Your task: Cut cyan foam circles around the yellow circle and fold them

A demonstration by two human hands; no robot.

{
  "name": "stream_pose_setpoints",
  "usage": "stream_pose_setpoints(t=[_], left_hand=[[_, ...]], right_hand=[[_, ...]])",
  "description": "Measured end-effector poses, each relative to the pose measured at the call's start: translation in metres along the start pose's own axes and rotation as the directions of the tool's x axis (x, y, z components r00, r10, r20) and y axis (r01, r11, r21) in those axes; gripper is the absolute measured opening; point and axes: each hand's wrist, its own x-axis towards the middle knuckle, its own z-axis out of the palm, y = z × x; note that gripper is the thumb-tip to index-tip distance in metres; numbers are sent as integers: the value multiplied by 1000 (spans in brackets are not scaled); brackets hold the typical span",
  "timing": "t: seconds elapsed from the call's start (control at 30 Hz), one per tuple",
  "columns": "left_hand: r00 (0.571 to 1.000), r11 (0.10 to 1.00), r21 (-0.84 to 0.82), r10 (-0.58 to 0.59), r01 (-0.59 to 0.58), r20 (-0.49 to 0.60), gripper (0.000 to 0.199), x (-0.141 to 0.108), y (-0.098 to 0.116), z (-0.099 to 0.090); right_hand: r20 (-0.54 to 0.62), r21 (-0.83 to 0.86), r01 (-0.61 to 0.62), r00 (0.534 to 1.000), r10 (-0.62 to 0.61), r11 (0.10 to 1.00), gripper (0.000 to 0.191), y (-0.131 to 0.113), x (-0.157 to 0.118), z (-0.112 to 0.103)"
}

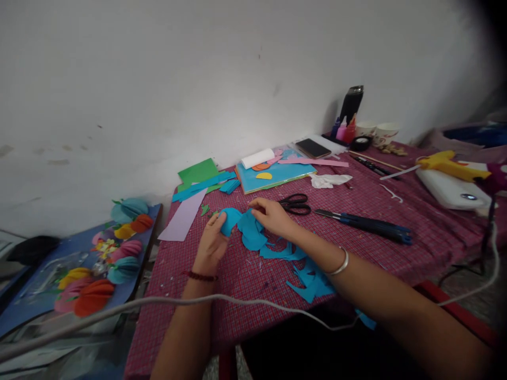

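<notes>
Pinched in my left hand [213, 237] is a round blue paper circle [230, 220], held just above the tablecloth. My right hand [271, 216] has its fingers closed on another blue paper piece [246, 220] right beside it. Below them lies a rounded blue paper cut-out [254, 240]. Blue paper scraps [311, 279] are strewn under and near my right forearm. Black-handled scissors [296, 204] rest just past my right hand, their blades partly hidden by it. A utility knife [364, 224] lies further right.
Coloured paper sheets [198, 174] and a blue paper pack [253, 182] lie toward the wall. A yellow glue gun [453, 166] rests on a white box [447, 190] at right. A grey cable [178, 300] crosses in front. Paper pumpkins [95, 296] sit on a blue board at left.
</notes>
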Motion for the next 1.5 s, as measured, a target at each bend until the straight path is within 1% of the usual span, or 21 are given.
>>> stream_pose_setpoints(t=[0.07, 0.17, 0.27, 0.3, 0.37, 0.43, 0.6, 0.73, 0.83, 0.9, 1.03, 1.1, 1.13, 1.17, 1.2, 1.23, 1.27, 1.3, 1.33, 1.4, 1.5], left_hand=[[999, 999, 28, -25, 26, -35, 14, -1, -1, 0], [985, 988, 83, -118, 129, -122, 9, 0, -3, -3], [962, 968, 61, -235, 245, -138, 2, 10, 0, -7], [959, 963, 81, -244, 257, -142, 7, 17, 3, -9], [968, 956, 192, -190, 221, -167, 17, 37, 11, -14], [979, 932, 336, -72, 135, -192, 20, 66, 21, -22], [972, 887, 459, 68, 44, -225, 33, 155, 41, -42], [972, 837, 547, 121, 9, -200, 34, 217, 44, -43], [975, 793, 609, 134, 2, -177, 29, 241, 45, -46], [972, 745, 667, 146, 14, -183, 28, 244, 48, -54], [953, 573, 818, 225, 41, -205, 28, 226, 56, -77], [935, 474, 880, 301, 26, -190, 31, 212, 57, -79], [925, 388, 922, 351, -5, -143, 32, 205, 55, -75], [917, 268, 962, 393, -49, -63, 33, 200, 51, -69], [910, 122, 987, 413, -101, 42, 32, 196, 46, -60], [902, -46, 987, 401, -155, 161, 32, 193, 40, -49], [900, -184, 963, 356, -196, 251, 32, 191, 32, -37], [905, -277, 936, 303, -217, 299, 34, 191, 25, -25], [914, -347, 912, 254, -218, 315, 37, 192, 17, -12], [940, -457, 870, 177, -184, 291, 39, 196, 4, 8], [959, -514, 842, 115, -164, 257, 29, 202, -7, 26]], right_hand=[[4, 19, 20, 1000, -20, 1000, 20, -7, -2, 0], [9, 28, 42, 999, -42, 999, 21, -20, -7, -4], [47, 33, 55, 997, -57, 998, 22, -31, -10, -7], [64, 34, 59, 996, -61, 998, 23, -33, -11, -8], [84, 27, 52, 995, -55, 998, 24, -36, -13, -9], [95, 19, 39, 995, -41, 999, 25, -35, -15, -10], [178, 2, 1, 984, -1, 1000, 27, -23, -12, -12], [186, -26, -98, 977, 101, 995, 24, -8, -5, -15], [188, -19, -144, 971, 144, 989, 21, -2, -1, -17], [190, -6, -152, 970, 151, 988, 21, -3, 0, -18], [228, 29, -139, 965, 129, 990, 21, -11, -1, -22], [238, 59, -122, 966, 105, 991, 20, -17, -1, -23], [231, 75, -109, 969, 89, 991, 19, -21, -1, -24], [217, 91, -95, 974, 73, 991, 19, -25, -1, -24], [202, 107, -81, 978, 58, 991, 18, -29, -1, -25], [186, 124, -63, 982, 40, 990, 18, -35, 0, -26], [176, 138, -45, 984, 21, 989, 17, -42, 0, -28], [171, 148, -25, 985, -1, 989, 18, -50, 1, -30], [172, 150, 3, 985, -29, 989, 18, -58, 1, -34], [196, 122, 80, 975, -102, 989, 18, -74, -1, -46], [269, 21, 188, 945, -187, 982, 19, -84, -5, -70]])
